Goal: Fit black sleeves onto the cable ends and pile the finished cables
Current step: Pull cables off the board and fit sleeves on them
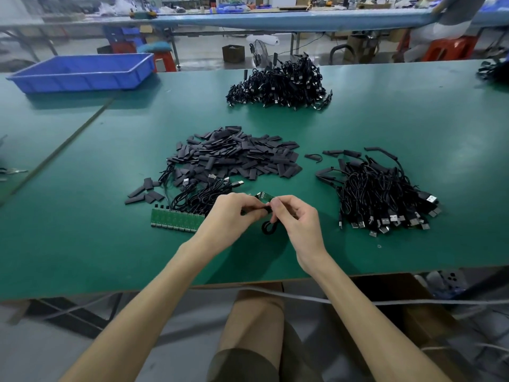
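Observation:
My left hand (232, 212) and my right hand (293, 216) meet near the table's front edge, both pinching one cable end. A small green circuit board (265, 197) sticks up between the fingertips, and a black sleeve (269, 228) curls below my right thumb. Behind my hands lies a heap of loose flat black sleeves (234, 158). A bundle of bare cables (203, 195) with a strip of green boards (176, 219) sits left of my hands. To the right is a pile of sleeved cables (382, 194).
Another large cable pile (281, 82) lies at the back of the green table (82, 230). A blue plastic tray (82, 73) stands at the back left. More cables (494, 70) show at the far right edge. A second workbench runs behind.

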